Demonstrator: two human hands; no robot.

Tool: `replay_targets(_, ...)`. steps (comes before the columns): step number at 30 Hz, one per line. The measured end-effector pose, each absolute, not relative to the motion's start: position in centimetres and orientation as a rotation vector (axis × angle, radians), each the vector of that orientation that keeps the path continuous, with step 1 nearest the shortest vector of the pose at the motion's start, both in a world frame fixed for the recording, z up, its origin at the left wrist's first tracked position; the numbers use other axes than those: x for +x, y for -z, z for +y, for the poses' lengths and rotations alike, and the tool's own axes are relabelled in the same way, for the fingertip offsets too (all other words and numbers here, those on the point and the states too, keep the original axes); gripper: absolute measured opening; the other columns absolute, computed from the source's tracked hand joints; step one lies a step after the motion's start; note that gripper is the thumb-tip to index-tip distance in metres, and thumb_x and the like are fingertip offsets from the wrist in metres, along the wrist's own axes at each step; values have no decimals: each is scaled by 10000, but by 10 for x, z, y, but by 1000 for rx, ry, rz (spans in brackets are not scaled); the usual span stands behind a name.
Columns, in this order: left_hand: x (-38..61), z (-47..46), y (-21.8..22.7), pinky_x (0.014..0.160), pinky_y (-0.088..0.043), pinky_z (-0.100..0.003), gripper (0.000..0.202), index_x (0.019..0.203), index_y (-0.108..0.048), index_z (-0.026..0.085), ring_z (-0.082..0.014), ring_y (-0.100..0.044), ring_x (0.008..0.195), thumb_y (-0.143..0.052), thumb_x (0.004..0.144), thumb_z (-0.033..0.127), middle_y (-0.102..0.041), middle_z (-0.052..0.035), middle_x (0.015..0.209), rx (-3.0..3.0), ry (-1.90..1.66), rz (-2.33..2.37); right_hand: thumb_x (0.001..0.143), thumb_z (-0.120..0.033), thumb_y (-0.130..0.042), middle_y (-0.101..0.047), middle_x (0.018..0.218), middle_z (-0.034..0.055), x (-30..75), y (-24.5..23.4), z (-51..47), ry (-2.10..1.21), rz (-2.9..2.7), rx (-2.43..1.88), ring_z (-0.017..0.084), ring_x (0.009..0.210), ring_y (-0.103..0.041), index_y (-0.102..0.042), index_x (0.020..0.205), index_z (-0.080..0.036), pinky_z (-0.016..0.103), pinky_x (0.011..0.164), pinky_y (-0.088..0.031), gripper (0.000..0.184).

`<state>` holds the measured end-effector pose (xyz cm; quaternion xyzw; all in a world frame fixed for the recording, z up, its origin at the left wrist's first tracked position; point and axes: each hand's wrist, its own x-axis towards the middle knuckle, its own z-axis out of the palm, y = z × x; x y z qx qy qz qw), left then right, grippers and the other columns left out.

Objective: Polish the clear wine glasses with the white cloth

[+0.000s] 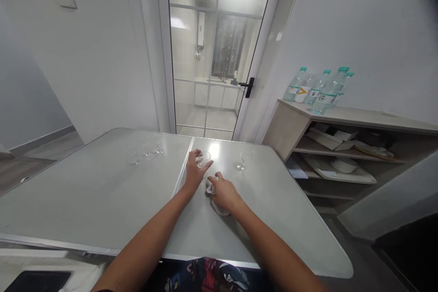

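My left hand [195, 173] is curled around a clear drinking glass [204, 158], thumb on the near side and fingers on the far side. Just to its right, my right hand [226, 192] grips a pale grey-white cloth [221, 210], which bunches up at the fingertips and hangs below the palm. Beyond the right hand, a stemmed clear glass [242, 165] rests on the table. Both forearms reach in from the near edge, and the hands are close but apart.
Several clear glasses [148, 151] are grouped at the table's far left, hard to tell apart. The pale table [137, 210] has a seam across it. Right of it, a wooden shelf [297, 123] carries several plastic bottles [323, 96]. A glass door [205, 54] stands behind.
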<state>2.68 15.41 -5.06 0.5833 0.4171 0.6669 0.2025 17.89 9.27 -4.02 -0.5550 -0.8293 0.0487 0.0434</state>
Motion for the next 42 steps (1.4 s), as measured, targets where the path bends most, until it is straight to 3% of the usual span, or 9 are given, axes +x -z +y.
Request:
replay_targets(6,26,160,54,1021,-508,-476,480,1184,-529,252,-262,-644,1196,-789,810,403,-629,-112,1263,1508,-1756,1052,825,-156,-606,-605,1334,94,175,38,90,-171,-2575,-1579,232,903,-708,-610,1285,-272,324,773,-454,474)
replay_targets(9,26,162,55,1059,-480,-496,546,1203,-500,257,-270,-640,1228,-816,781,401,-648,-125,1295,1453,-1765,1042,815,-158,-607,-592,1395,71,173,38,89,-198,-2598,-1491,233,932,-708,-582,1332,-295,326,791,-463,536)
replay_targets(14,27,161,54,1099,-443,-529,555,1230,-481,265,-276,-625,1254,-801,798,404,-636,-144,1361,1482,-1723,986,771,-177,-634,-433,1584,104,167,45,93,-188,-2570,-1556,238,932,-716,-525,1399,-277,342,780,-490,645)
replay_targets(18,24,161,55,1172,-365,-487,561,1296,-489,247,-274,-521,1368,-750,846,457,-544,-148,1472,1598,-1760,1030,784,-214,-629,-496,1532,116,164,49,98,-208,-2586,-1584,264,1010,-709,-553,1368,-260,347,783,-505,591)
replay_targets(23,17,168,65,1056,-439,-398,373,1258,-516,246,-229,-567,1221,-474,1009,520,-549,-110,1393,1472,-1844,1242,788,-219,-618,-517,1513,139,166,50,98,-194,-2539,-1677,273,995,-718,-598,1277,-229,353,779,-511,490)
replay_targets(29,13,178,76,942,-474,-362,293,1103,-562,228,-214,-574,1044,-511,994,496,-554,-82,1176,1454,-1787,1350,826,-211,-606,-427,1563,243,182,51,111,-211,-2369,-1975,310,1029,-716,-541,1375,-172,404,836,-513,554)
replay_targets(36,16,179,78,943,-471,-369,288,1073,-580,220,-204,-591,1033,-443,1024,468,-520,-82,1179,1516,-1596,1454,836,-202,-603,-369,1597,253,209,52,133,-237,-2202,-2176,317,1107,-694,-555,1353,-155,400,864,-514,521)
replay_targets(42,16,179,78,899,-486,-355,289,1051,-584,223,-195,-606,996,-440,1022,472,-512,-81,1182,1523,-1566,1480,842,-189,-597,-420,1567,214,211,58,135,-232,-2196,-2135,277,1077,-696,-570,1297,-179,364,848,-507,456)
